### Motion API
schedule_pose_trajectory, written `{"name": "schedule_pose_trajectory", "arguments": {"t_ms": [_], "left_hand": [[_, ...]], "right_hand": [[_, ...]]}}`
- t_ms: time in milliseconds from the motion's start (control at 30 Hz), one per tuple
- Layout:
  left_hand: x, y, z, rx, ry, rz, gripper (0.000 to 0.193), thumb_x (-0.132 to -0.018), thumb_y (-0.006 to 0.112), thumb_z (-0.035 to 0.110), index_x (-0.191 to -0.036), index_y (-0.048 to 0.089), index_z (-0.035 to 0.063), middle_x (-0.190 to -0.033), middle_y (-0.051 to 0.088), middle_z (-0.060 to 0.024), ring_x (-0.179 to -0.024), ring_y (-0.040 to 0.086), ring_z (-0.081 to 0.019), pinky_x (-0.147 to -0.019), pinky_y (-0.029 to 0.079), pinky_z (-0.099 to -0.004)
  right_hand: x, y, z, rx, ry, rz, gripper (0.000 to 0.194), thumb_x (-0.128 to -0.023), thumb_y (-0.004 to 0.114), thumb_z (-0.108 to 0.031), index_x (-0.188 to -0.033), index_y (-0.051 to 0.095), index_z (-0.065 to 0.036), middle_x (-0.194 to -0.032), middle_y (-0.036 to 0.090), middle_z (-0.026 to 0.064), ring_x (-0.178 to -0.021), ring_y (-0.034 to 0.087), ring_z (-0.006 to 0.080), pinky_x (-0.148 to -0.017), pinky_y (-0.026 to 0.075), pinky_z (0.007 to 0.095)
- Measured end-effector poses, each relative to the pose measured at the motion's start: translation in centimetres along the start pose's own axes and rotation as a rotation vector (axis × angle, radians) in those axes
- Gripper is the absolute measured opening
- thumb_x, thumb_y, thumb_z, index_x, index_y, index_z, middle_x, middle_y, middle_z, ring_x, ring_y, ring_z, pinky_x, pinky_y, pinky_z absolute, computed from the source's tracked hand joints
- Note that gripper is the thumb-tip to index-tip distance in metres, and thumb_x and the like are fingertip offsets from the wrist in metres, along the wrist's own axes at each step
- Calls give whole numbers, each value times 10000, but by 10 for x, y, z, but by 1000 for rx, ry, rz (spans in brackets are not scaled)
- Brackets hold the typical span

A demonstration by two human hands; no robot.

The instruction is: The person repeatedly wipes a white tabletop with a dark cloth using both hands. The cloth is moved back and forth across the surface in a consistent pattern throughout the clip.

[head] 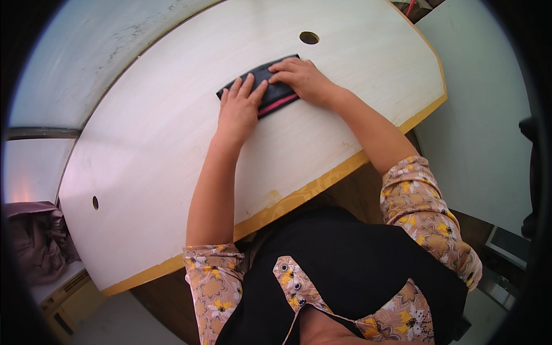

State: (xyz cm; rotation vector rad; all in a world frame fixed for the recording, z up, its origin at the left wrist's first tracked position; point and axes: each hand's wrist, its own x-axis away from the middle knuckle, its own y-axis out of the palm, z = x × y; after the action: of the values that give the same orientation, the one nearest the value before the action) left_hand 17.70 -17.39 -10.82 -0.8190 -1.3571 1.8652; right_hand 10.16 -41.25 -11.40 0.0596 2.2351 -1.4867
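Observation:
A dark, flat folded piece that looks like cloth [276,92], with a pink stripe near its lower edge, lies on a white table [151,172]. My left hand [241,105] rests on its left part, palm down with fingers spread. On its right part lies my right hand [304,79], fingers bent and touching the top surface. Neither hand grips it. The piece's corners show at the upper left and upper right; the hands cover part of both ends.
The table has a yellow-brown edge [302,192] nearest me and two round holes, one beyond the hands [309,38] and one at far left [95,202]. A frosted panel [99,56] borders the far side. Mauve fabric [36,241] lies bunched at left.

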Motion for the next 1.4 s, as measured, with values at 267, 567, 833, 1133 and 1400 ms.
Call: {"name": "schedule_pose_trajectory", "arguments": {"t_ms": [267, 567, 833, 1133, 1400], "left_hand": [[78, -12, 61, 52, 81, -70, 558, -1025, 468, 76, -1552, 539, 245, -1667, 403, -112, -1561, 319, -355, -1277, 226, -565], [151, -27, 78, 131, 53, -81, 514, -1027, 517, 110, -1525, 565, 227, -1664, 414, -88, -1565, 321, -338, -1281, 225, -550], [185, -40, 63, 175, -82, -34, 506, -1020, 580, 154, -1513, 580, 265, -1662, 423, -62, -1558, 342, -312, -1273, 250, -532], [154, -60, -31, 90, -220, -82, 518, -1027, 602, 136, -1537, 546, 207, -1661, 423, -67, -1558, 335, -308, -1276, 262, -513], [100, -48, -89, 11, -333, 20, 469, -1035, 536, 68, -1500, 569, 125, -1615, 479, -115, -1525, 398, -311, -1249, 329, -502]], "right_hand": [[87, -28, -73, -34, 79, -34, 326, -890, 614, -42, -1159, 723, -190, -1402, 636, 19, -1318, 553, 268, -1018, 426, 442], [120, -28, -138, -75, 37, -84, 390, -828, 667, -61, -1165, 743, -240, -1411, 616, 13, -1305, 552, 269, -979, 407, 441], [90, -15, -152, -203, -90, -129, 292, -869, 779, -209, -1159, 746, -222, -1415, 587, 36, -1331, 511, 285, -1020, 401, 471], [-14, 53, -127, -178, -224, -124, 386, -887, 776, -212, -1268, 731, -257, -1426, 577, 53, -1349, 496, 294, -1094, 399, 481], [-93, 103, -100, -107, -84, -104, 322, -941, 742, -245, -1257, 755, -308, -1447, 600, 37, -1362, 522, 259, -1136, 393, 482]]}}
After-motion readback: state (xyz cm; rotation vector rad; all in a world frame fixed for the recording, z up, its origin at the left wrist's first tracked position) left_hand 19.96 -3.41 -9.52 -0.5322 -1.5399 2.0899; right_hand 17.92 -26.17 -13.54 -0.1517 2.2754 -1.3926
